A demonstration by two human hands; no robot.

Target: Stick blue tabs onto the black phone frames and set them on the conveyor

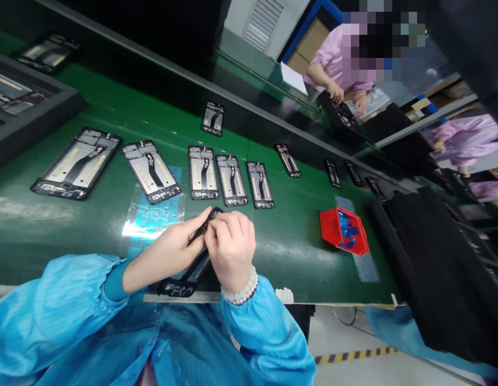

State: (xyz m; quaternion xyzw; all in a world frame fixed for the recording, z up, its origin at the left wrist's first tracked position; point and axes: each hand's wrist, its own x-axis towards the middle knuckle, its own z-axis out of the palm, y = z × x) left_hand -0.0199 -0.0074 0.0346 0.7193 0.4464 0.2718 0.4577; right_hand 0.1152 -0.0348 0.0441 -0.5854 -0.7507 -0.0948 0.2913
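Note:
A phone frame with its ribbon cable showing (184, 281) is tilted close to the table's front edge. My left hand (172, 249) grips it near its upper end, thumb along the side. My right hand (231, 244) is closed in a pinch over the same upper end; whatever its fingertips hold is hidden. A sheet of blue film pieces (152, 214) lies on the table beyond my left hand. Past it sit several more opened phone frames, among them one tilted phone frame (151, 171) partly over the sheet and one upright phone frame (203, 171).
A red bin (331, 228) with blue scraps stands to the right on the green table (289, 246). Black foam trays (437, 268) are stacked at the far right, and another tray (67, 102) is at the left. Behind the ledge, a person in pink (337, 51) works.

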